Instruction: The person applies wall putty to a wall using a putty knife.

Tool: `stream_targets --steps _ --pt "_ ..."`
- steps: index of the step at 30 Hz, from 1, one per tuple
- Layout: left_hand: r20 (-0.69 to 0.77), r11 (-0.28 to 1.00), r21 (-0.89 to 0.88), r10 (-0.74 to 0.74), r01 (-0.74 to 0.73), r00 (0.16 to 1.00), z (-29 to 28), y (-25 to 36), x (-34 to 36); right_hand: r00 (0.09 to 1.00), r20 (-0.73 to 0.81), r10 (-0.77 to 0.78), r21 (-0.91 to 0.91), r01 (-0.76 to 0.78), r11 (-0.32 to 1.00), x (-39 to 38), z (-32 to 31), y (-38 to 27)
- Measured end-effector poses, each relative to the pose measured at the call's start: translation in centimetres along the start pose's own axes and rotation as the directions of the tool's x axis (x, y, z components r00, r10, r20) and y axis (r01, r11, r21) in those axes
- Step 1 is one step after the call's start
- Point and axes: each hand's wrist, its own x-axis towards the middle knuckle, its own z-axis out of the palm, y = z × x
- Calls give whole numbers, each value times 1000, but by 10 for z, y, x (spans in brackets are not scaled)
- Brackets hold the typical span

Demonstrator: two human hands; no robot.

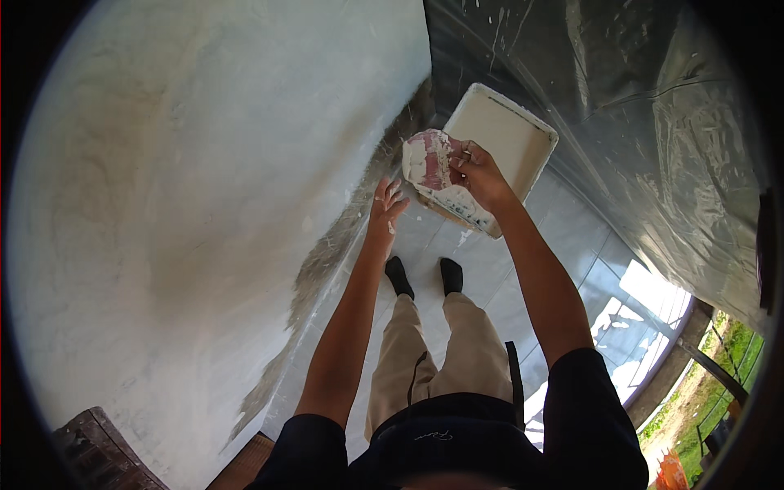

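Note:
My right hand (477, 175) grips a pink object (427, 158) thickly smeared with white paint; I cannot make out exactly what it is. It is held over the near left part of a white rectangular tray (547, 136) of pale liquid, which stands on the floor beside the wall. My left hand (390, 204) is just below and left of the pink object, fingers spread, white smears on them, holding nothing.
A pale wall (188, 204) with a dark, rough lower band fills the left. Dark plastic sheeting (637, 139) hangs at right. My feet stand on grey tiles (584, 245). A brown paint-spattered object (102, 449) sits lower left. Grass (735, 351) shows at lower right.

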Motion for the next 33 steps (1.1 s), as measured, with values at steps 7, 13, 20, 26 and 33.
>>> stream_targets --steps 7,13,20,26,33 --pt "-134 985 7 175 -175 975 -28 80 -42 968 246 -57 38 49 998 -1 76 -51" --pt "-245 949 70 314 -306 917 -77 126 -93 908 411 -83 109 41 993 -33 171 -85" --pt "-355 885 100 458 -454 815 -125 187 -174 765 614 -196 187 100 977 -75 277 -111" --pt "-379 806 138 580 -576 721 -161 225 -237 668 690 -277 304 80 949 -117 355 -122" --pt "-415 729 287 679 -621 605 -196 271 -274 630 723 -283 278 111 954 -147 420 -135"
